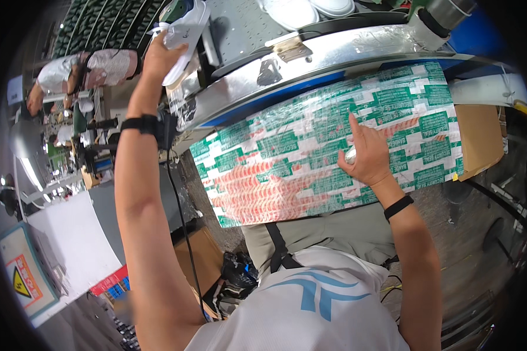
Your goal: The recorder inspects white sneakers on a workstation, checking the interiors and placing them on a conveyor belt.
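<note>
My left hand [160, 57] reaches to the upper left, its fingers closed on a long white shoe-shaped piece [187, 50] with small markings on it. Whether it is a whole shoe or only a part, I cannot tell. Below the metal rail, my right hand [369, 153] is over a board [310, 143] wrapped in green and white tape with red patches. Its index finger points forward. The thumb and the other fingers curl round a small shiny silver thing [350, 155], mostly hidden.
Beyond the metal rail [334, 50], white shoes [290, 13] stand on a grey dotted surface [240, 32]. A cardboard box [480, 140] sits at the board's right end. Near my left arm hangs a black cable [178, 216]. Another person's arm [70, 79] shows at far left.
</note>
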Motion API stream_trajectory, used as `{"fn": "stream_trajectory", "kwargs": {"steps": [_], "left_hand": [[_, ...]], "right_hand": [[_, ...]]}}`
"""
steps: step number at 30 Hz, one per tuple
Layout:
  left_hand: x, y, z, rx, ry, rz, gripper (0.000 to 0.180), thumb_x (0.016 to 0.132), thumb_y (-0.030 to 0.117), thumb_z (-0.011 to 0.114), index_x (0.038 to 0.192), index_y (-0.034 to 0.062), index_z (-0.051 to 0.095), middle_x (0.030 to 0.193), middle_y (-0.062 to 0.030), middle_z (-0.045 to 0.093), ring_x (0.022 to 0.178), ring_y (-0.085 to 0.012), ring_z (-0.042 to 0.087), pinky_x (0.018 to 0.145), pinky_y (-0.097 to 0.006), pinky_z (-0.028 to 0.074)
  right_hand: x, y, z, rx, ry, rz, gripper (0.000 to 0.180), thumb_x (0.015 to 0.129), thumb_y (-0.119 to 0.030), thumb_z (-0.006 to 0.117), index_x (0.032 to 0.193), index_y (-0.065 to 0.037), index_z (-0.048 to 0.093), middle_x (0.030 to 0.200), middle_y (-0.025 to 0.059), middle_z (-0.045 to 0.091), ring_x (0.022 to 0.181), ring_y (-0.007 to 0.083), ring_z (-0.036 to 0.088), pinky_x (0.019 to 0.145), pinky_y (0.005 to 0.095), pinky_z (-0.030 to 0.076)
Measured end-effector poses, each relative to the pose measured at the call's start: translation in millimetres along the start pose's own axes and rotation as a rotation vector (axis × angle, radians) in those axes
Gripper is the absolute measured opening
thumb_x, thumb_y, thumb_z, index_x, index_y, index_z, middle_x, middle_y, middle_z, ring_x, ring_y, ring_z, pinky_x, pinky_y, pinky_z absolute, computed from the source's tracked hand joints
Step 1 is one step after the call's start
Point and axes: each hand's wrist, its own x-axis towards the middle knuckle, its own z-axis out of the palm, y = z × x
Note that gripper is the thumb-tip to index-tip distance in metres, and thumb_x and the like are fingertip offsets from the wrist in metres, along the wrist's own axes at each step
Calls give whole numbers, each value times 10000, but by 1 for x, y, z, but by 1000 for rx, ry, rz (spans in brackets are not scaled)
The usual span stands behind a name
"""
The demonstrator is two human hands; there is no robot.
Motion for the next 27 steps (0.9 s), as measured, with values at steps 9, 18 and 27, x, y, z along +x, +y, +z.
{"fn": "stream_trajectory", "kwargs": {"steps": [9,18,27], "left_hand": [[105,165,163,-489,-268,-276,1101,825,638,953,1494,-160,596,1505,-322,639,1422,-425,621,1188,-520,495],[108,170,156,-1231,-257,-434,593,970,447,848,1404,72,698,1257,-105,805,1124,-323,785,976,-583,620],[-95,133,24,-1376,-110,-448,545,1092,335,600,1540,25,574,1332,-170,749,1190,-347,755,1067,-502,614]], "right_hand": [[4,1,2,63,24,8,925,831,-322,806,1627,56,524,1019,111,664,889,287,647,828,427,549],[6,2,2,22,38,15,868,839,-348,788,1586,39,576,980,80,634,870,250,624,813,403,532],[-5,5,-3,-11,30,22,861,856,-365,786,1582,44,568,971,94,621,866,264,623,812,401,535]]}}
